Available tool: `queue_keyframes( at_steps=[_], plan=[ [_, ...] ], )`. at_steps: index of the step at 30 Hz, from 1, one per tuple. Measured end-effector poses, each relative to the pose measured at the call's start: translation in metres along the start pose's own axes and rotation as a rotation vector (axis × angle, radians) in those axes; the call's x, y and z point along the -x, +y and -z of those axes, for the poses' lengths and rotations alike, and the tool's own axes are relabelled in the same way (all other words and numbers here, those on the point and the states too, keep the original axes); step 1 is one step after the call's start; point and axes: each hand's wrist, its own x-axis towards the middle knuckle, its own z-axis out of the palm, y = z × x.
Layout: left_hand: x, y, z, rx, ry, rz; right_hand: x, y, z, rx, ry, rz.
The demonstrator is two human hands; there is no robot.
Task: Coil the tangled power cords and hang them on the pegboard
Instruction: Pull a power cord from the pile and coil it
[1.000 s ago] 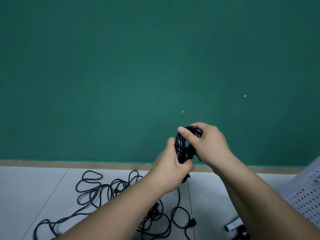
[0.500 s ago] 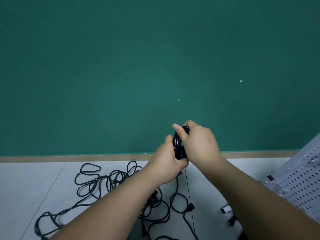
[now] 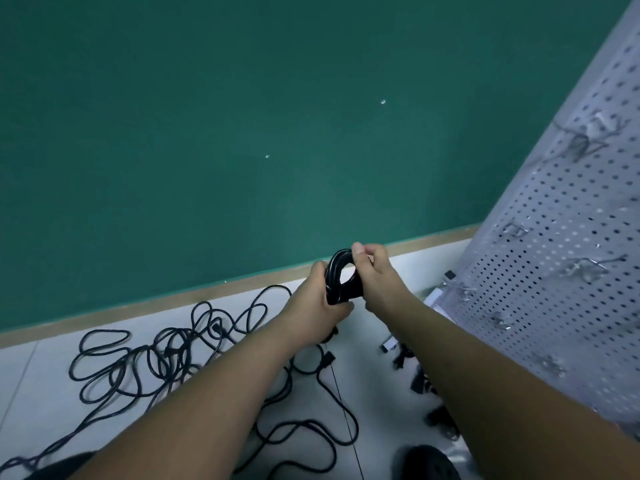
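The white pegboard (image 3: 554,237) rises on the right; tangled power cords (image 3: 166,358) sprawl on the floor (image 3: 45,375) to the left. Between them the coiled cord (image 3: 333,278) stands upright. The left hand (image 3: 313,306) grips its base, and the right hand (image 3: 375,275), nearer the pegboard, pinches its top.

Green wall (image 3: 207,133) stands beyond the left hand (image 3: 313,306), with two pale specks (image 3: 382,102) on it above the right hand (image 3: 379,278). Tan baseboard (image 3: 138,305) meets pale tiled floor (image 3: 48,368) left of the left hand. Dark rounded object (image 3: 426,462), unidentified, lies below the right hand.
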Motion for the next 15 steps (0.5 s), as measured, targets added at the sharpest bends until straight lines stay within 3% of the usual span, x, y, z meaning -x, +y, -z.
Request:
queue_keyframes(
  at_steps=[7, 15],
  plan=[
    [0.016, -0.046, -0.079, 0.195, -0.206, 0.213, 0.064, 0.123, 0.020, -0.108, -0.094, -0.333],
    [0.035, -0.076, -0.152, 0.396, -0.362, 0.489, 0.097, 0.210, 0.017, -0.332, -0.050, -0.377]
  ],
)
